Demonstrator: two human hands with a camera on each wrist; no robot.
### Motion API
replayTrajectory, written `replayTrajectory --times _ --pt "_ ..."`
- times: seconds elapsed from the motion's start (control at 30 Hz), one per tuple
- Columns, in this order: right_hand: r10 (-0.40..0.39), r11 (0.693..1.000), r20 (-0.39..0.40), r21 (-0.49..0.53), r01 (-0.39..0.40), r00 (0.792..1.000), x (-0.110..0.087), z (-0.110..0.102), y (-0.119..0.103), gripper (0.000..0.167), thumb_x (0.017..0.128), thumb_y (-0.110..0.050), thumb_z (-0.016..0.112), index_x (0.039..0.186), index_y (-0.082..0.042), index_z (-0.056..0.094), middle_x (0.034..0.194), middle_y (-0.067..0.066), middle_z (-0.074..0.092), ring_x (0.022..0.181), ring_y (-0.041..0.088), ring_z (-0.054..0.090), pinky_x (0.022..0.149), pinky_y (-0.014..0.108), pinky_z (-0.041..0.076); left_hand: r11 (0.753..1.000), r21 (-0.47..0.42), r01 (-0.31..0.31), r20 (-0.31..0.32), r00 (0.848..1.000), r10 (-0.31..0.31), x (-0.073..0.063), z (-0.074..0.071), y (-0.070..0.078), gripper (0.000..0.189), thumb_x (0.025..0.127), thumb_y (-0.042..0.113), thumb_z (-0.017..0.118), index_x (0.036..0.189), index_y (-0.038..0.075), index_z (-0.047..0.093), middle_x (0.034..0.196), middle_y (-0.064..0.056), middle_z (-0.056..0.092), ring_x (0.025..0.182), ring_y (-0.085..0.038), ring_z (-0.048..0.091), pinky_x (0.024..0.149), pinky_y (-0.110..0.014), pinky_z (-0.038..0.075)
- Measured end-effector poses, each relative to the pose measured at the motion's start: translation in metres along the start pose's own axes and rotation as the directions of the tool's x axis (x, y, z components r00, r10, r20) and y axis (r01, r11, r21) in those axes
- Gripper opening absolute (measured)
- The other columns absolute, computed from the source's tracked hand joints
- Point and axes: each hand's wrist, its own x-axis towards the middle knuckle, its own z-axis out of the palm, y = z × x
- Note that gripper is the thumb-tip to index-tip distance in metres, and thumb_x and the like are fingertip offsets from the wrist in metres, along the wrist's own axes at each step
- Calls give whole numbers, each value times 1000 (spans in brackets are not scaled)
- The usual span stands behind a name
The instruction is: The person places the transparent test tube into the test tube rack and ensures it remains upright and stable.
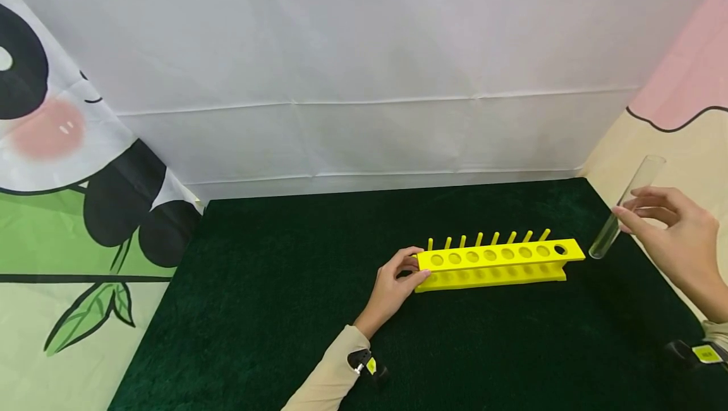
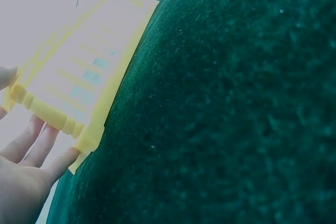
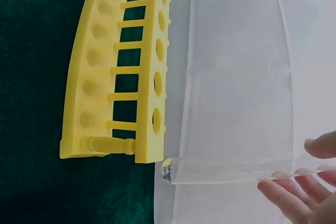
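A yellow test tube rack (image 1: 495, 265) stands on the dark green cloth, with a row of round holes on top and several pegs along its back. My left hand (image 1: 395, 281) grips the rack's left end, thumb in front; the left wrist view shows the fingers (image 2: 34, 145) at that end. Off the rack's right end, my right hand (image 1: 673, 227) holds a clear glass test tube (image 1: 604, 237) between thumb and fingers. The tube leans, its rounded bottom low and near the rack. In the right wrist view the tube (image 3: 226, 170) lies just past the rack's end (image 3: 149, 153).
Dark green cloth (image 1: 273, 310) covers the table. A white sheet (image 1: 370, 69) hangs behind it. Printed cloths with a panda picture (image 1: 114, 208) at left and a pink and cream pattern (image 1: 682, 82) at right flank the table.
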Motion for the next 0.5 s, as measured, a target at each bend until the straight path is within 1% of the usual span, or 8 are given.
replayTrajectory --times 0.2,0.33,0.43,0.5 --pt "-21 1000 -7 18 21 1000 0 1 -3 40 84 -13 71 117 2 55 91 -26 48 79 -18 47 69 -3 35 1000 -12 3 1 1000 -3 0 1 -2 42 90 23 66 129 13 51 113 0 57 102 -17 58 85 -28 52" --pt "-37 999 -11 39 37 999 1 2 -3 39 84 -11 71 117 3 55 91 -25 50 79 -17 49 70 -2 36 1000 -22 2 -1 1000 -2 -2 1 15 39 91 17 65 127 13 52 114 -7 57 102 -22 58 85 -28 52" --pt "-48 997 -10 59 48 999 1 3 -3 38 83 -8 71 116 3 55 91 -24 51 79 -16 50 70 -1 37 1000 -26 0 -1 1000 0 -4 0 28 37 91 12 64 126 10 53 114 -11 57 101 -25 58 84 -29 53" --pt "-52 996 -6 74 52 999 2 3 -2 37 84 -6 70 116 4 55 92 -23 51 78 -16 51 69 -1 38 1000 -24 -4 -1 1000 4 -3 0 28 37 91 12 63 126 10 53 113 -10 57 101 -24 58 84 -28 53"
